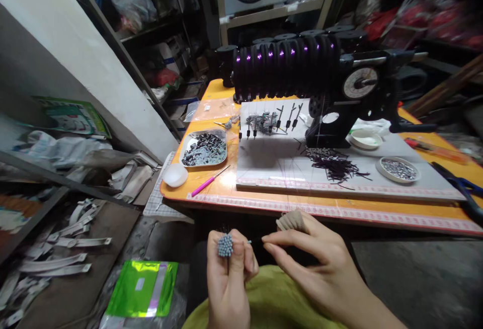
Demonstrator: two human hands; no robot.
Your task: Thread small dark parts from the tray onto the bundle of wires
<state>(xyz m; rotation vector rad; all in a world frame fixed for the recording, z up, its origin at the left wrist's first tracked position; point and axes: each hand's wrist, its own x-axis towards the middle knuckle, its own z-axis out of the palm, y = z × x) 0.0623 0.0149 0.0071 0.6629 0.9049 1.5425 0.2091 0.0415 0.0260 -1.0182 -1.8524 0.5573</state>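
Note:
My left hand (230,273) is closed around a tight bundle of thin pieces with blue-grey round ends (225,245); dark bristle-like tips show just above it. One more small grey-tipped piece pokes out to the right of its fingers. Close by, the thumb and forefinger of my right hand (315,256) pinch what looks like a thin dark strand beside that tip. Beige wrapping (292,221) covers a finger of this hand. Both hands are above my lap, in front of the table edge.
On the orange table (222,188) stands a black machine with a row of spools (287,67) on a white board (264,168). Around it are a tray of small parts (206,148), a pink-handled hook tool (204,186), dark strips (335,167), a bead dish (398,169) and blue-black scissors (462,188).

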